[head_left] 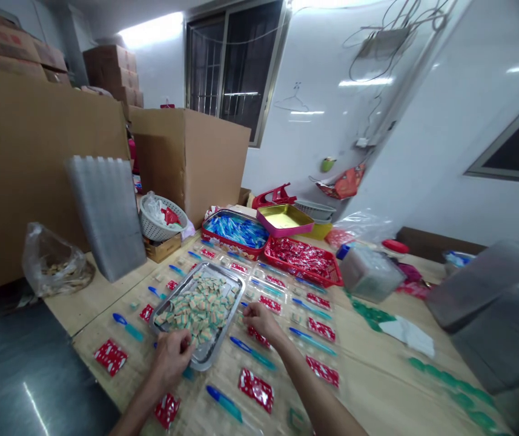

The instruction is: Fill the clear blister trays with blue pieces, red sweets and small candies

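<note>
My left hand (174,356) is at the near left edge of a metal tray (214,351), its fingers curled in. Just right of the tray, my right hand (263,321) hovers over the laid-out clear packages with thumb and fingertips pinched. Whatever either hand holds is too small or hidden to make out. A heap of small green-and-cream square pieces (202,309) fills much of the tray. Around it lie rows of clear plastic packages, each with a red white-patterned packet (256,389) and a blue, pen-like tool (252,353). One square piece (296,418) shows in a near package.
Behind the tray stand a tin of blue tools (236,230), a red basket of red packets (304,260) and an open yellow-lined tin (285,218). Stacked clear plastic trays (107,218) rise at left beside a bag of small pieces (54,266). A translucent container (370,272) stands right.
</note>
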`<state>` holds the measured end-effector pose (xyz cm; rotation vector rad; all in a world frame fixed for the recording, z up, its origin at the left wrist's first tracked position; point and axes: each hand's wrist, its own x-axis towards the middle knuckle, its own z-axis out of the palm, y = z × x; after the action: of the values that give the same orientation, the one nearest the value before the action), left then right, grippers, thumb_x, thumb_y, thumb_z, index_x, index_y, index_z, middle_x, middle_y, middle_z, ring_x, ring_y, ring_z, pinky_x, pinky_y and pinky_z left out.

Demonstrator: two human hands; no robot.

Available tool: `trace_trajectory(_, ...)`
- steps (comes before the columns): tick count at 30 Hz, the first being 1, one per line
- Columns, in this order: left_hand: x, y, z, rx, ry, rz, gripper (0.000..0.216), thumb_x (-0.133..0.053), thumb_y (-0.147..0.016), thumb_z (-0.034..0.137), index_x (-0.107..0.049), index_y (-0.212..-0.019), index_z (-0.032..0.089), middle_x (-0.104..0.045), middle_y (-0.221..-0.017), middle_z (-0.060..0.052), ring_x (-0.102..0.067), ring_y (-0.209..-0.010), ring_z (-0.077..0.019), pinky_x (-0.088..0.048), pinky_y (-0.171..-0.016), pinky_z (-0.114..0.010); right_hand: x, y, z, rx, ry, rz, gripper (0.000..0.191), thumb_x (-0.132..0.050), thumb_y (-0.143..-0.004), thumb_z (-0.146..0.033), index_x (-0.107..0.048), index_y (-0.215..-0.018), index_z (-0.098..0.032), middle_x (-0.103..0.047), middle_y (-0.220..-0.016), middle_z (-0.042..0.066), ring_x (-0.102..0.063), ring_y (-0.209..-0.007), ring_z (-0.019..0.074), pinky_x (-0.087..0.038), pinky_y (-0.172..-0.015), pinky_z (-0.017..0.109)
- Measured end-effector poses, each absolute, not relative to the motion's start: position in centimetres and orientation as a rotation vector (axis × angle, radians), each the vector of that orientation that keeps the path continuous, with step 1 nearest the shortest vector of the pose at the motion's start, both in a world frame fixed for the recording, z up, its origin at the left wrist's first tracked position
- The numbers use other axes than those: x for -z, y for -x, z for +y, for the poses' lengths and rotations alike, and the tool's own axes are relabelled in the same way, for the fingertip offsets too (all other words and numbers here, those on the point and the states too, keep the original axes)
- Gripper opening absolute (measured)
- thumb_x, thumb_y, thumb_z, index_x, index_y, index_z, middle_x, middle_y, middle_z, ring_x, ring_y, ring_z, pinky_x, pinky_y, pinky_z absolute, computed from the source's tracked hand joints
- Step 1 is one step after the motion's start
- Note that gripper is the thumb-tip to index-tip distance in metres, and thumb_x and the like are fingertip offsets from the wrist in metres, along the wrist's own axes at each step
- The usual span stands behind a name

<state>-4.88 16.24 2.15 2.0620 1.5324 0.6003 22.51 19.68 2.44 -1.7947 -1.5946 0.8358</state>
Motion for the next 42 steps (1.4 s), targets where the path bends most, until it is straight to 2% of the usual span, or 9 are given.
trace_trajectory(5, -1.9, 5.2, 16.4, -0.611, -2.056, 1.523, 0.013, -0.051, -0.074, 0.024, -0.06, -0.067, 0.018, -0.063, -0.062, 0.0, -0.058, -0.063, -0.0162, -0.037, -0.061, -0.025, -2.1, -21.5, 19.8, -0.59, 1.905, -1.753, 0.012, -0.051, -0.057, -0.008, -0.061, -0.061, -0.015, -0.06, -0.056, 0.0, -0.054, -0.056, 0.0144, -0.034, -0.054, 0.023)
trace_trajectory(12, -1.5, 5.4, 16.5, -0.662, -2.037, 1.535, 0.012, -0.053, -0.073, 0.026, -0.061, -0.067, 0.019, -0.064, -0.064, 0.0, -0.059, -0.065, -0.0168, -0.038, -0.062, -0.025, -1.9, -20.4, 18.8, -0.241, 1.969, -1.936, 0.015, -0.05, -0.065, -0.009, -0.062, -0.059, -0.015, -0.065, -0.065, 0.007, -0.054, -0.067, 0.0179, -0.031, -0.079, 0.033)
trace_trajectory(16, -1.6, 5.4, 16.5, -0.67, -2.028, 1.535, 0.013, -0.054, -0.073, 0.027, -0.061, -0.066, 0.019, -0.064, -0.062, 0.001, -0.059, -0.064, -0.0165, -0.038, -0.061, -0.024, -2.1, -20.2, 18.3, -0.167, 1.956, -1.98, 0.015, -0.049, -0.067, -0.009, -0.064, -0.067, -0.015, -0.067, -0.078, 0.008, -0.054, -0.071, 0.0174, -0.028, -0.079, 0.033)
trace_trajectory(19, -1.9, 5.6, 16.5, -0.676, -2.025, 1.543, 0.014, -0.052, -0.074, 0.026, -0.061, -0.065, 0.018, -0.063, -0.061, 0.0, -0.058, -0.063, -0.0161, -0.037, -0.06, -0.024, -2.5, -20.2, 17.9, -0.156, 1.904, -2.002, 0.02, -0.047, -0.069, -0.008, -0.064, -0.072, -0.016, -0.066, -0.081, 0.006, -0.055, -0.075, 0.0172, -0.027, -0.076, 0.03)
trace_trajectory(26, -2.9, 6.7, 16.9, -0.725, -1.971, 1.607, 0.013, -0.052, -0.075, 0.022, -0.062, -0.068, 0.018, -0.064, -0.065, 0.0, -0.058, -0.063, -0.0147, -0.038, -0.061, -0.023, -2.8, -19.7, 18.2, -0.271, 1.887, -2.105, 0.021, -0.045, -0.073, -0.01, -0.065, -0.068, -0.016, -0.068, -0.075, 0.005, -0.057, -0.073, 0.0177, -0.028, -0.072, 0.03)
trace_trajectory(30, -2.7, 7.3, 17.1, -0.727, -2.006, 1.653, 0.013, -0.05, -0.073, 0.013, -0.062, -0.068, 0.018, -0.065, -0.073, -0.001, -0.059, -0.074, -0.0162, -0.04, -0.069, -0.025, -3.0, -19.9, 18.5, -0.301, 1.873, -2.112, 0.021, -0.046, -0.072, -0.009, -0.064, -0.065, -0.017, -0.068, -0.07, 0.004, -0.057, -0.069, 0.0175, -0.03, -0.071, 0.03)
trace_trajectory(35, -2.3, 7.4, 17.5, -0.687, -2.079, 1.726, 0.013, -0.051, -0.072, 0.011, -0.062, -0.07, 0.019, -0.064, -0.08, -0.003, -0.057, -0.087, -0.0197, -0.037, -0.078, -0.03, -4.6, -18.0, 18.0, -0.294, 1.729, -2.05, 0.021, -0.047, -0.08, -0.016, -0.067, -0.075, -0.018, -0.069, -0.077, 0.004, -0.059, -0.073, 0.0179, -0.033, -0.075, 0.03)
trace_trajectory(38, -2.3, 7.0, 17.5, -0.646, -2.099, 1.802, 0.013, -0.053, -0.073, 0.014, -0.064, -0.078, 0.02, -0.065, -0.089, -0.004, -0.056, -0.096, -0.0227, -0.033, -0.083, -0.035, -5.3, -14.8, 17.2, -0.445, 1.585, -2.152, 0.018, -0.05, -0.08, -0.015, -0.067, -0.075, -0.02, -0.067, -0.077, 0.003, -0.059, -0.075, 0.017, -0.034, -0.073, 0.028)
trace_trajectory(42, -2.4, 6.2, 17.3, -0.587, -2.139, 1.823, 0.021, -0.054, -0.074, 0.018, -0.064, -0.092, 0.021, -0.065, -0.1, -0.006, -0.053, -0.104, -0.0258, -0.031, -0.087, -0.038, -4.5, -10.8, 16.2, -0.452, 1.535, -2.287, 0.011, -0.056, -0.079, -0.017, -0.066, -0.078, -0.02, -0.066, -0.087, 0.003, -0.058, -0.087, 0.019, -0.03, -0.082, 0.032)
